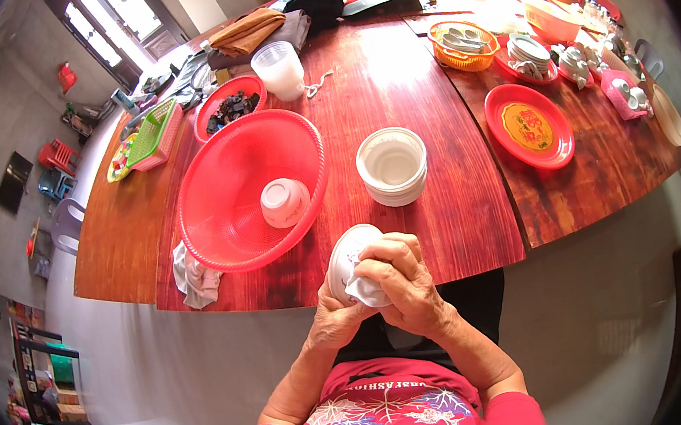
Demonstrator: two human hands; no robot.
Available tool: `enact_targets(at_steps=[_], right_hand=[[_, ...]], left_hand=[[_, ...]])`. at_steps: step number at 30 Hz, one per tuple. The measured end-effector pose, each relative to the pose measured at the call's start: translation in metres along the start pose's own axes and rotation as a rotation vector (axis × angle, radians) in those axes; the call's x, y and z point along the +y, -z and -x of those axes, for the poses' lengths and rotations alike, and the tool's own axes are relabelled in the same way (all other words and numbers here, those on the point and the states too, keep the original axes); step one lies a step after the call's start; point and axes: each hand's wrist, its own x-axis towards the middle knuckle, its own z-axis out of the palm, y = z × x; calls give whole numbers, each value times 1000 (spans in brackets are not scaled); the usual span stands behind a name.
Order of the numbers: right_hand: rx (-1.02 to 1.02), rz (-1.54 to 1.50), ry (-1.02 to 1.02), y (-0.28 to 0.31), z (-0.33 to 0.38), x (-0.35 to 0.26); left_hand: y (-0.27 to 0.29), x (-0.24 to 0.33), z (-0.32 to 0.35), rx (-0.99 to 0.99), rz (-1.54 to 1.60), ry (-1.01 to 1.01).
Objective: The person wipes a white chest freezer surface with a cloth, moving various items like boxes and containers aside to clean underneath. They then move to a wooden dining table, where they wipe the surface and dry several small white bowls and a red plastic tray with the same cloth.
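Note:
Just off the near table edge, my left hand (335, 318) is closed round a white bowl (347, 247), which is tilted on its side. My right hand (403, 279) is closed on a bunched white cloth (369, 292) and presses it against the bowl; its fingers partly cover both. Ahead on the table (454, 201) stands a stack of white bowls (392, 166). To its left, a large red plastic basket (211, 233) holds one white bowl (284, 202) lying upside down or tilted.
A crumpled pale cloth (196, 277) hangs at the table's near left edge. Behind the basket are a red bowl of dark pieces (234, 110) and a translucent tub (278, 71). Rightward lie a red tray (530, 126), an orange basket of spoons (464, 46) and stacked plates (529, 55).

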Motion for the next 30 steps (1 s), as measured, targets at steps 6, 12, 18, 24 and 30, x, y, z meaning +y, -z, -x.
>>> enact_targets(at_steps=[6, 12, 18, 24, 30], right_hand=[[58, -75, -244, 3, 7, 17], [40, 9, -285, 3, 5, 21], [-57, 359, -19, -20, 20, -2], [-135, 369, 128, -24, 55, 0], [-96, 406, 168, -22, 41, 8]], left_hand=[[-9, 8, 1, 44, -124, -25], [-13, 5, 0, 96, -72, -85], [-8, 0, -11, 273, -65, -149], [7, -3, -14, 327, 224, -77], [-3, -13, -10, 341, 271, 66]])
